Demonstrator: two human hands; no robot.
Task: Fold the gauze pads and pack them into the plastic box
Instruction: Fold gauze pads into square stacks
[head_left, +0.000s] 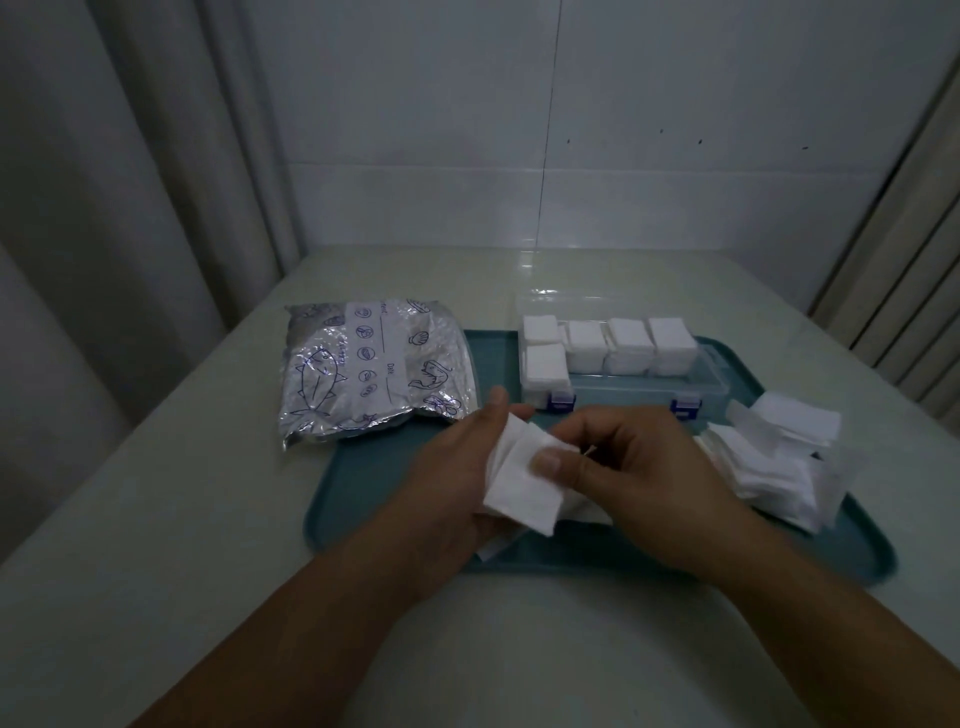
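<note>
Over the teal tray (363, 514) both hands hold one white gauze pad (519, 483). My left hand (457, 478) cups it from below, fingers curled under the cloth. My right hand (634, 467) pinches its right edge, thumb on top. A clear plastic box (623, 384) with blue latches stands open at the tray's far side; several stacks of folded white pads (628, 343) fill its back row and left end. A loose heap of unfolded gauze pads (774, 457) lies on the tray's right side.
A crinkled silver foil bag (374, 369) with blue drawings lies left of the box, partly on the tray. The tray sits on a pale table (182, 493) against a tiled wall, with curtains at both sides.
</note>
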